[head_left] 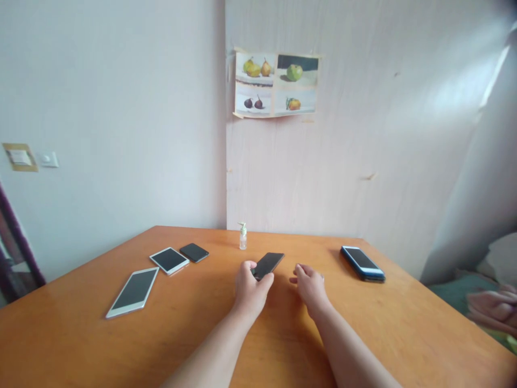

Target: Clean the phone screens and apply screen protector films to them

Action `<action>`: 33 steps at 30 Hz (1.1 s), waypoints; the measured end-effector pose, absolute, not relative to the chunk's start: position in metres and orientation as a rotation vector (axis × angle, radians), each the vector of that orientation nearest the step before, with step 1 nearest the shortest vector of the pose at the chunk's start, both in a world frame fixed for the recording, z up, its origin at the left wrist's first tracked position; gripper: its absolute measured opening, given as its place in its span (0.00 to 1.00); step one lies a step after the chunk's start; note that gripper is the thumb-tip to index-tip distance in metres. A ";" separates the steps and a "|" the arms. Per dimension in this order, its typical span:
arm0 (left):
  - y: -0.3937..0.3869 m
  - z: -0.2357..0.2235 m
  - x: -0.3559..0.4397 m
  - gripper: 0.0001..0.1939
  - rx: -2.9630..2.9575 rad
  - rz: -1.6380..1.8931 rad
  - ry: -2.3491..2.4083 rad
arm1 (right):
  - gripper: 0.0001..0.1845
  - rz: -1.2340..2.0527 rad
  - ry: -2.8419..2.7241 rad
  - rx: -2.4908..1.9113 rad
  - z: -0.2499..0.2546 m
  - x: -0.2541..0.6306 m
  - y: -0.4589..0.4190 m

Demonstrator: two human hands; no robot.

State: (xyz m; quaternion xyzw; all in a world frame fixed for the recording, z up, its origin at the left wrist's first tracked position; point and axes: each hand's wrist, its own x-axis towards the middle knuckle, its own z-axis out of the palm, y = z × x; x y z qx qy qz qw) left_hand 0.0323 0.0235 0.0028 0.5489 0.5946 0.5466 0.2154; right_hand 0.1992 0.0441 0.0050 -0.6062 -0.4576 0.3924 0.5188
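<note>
My left hand grips the near end of a black phone, which tilts up off the orange wooden table. Thumb and fingers close round the phone's edge. My right hand rests on the table just right of the phone, fingers loosely curled, holding nothing and not touching the phone. A small clear pump bottle stands just behind the phone near the wall.
On the left lie a long white tablet, a smaller white tablet and a small black phone. A blue phone stack lies at the right. Fruit pictures hang on the wall; bedding at far right.
</note>
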 end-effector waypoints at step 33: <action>0.024 0.014 0.018 0.18 1.082 1.612 1.196 | 0.23 1.612 -0.847 -0.857 0.010 0.146 0.008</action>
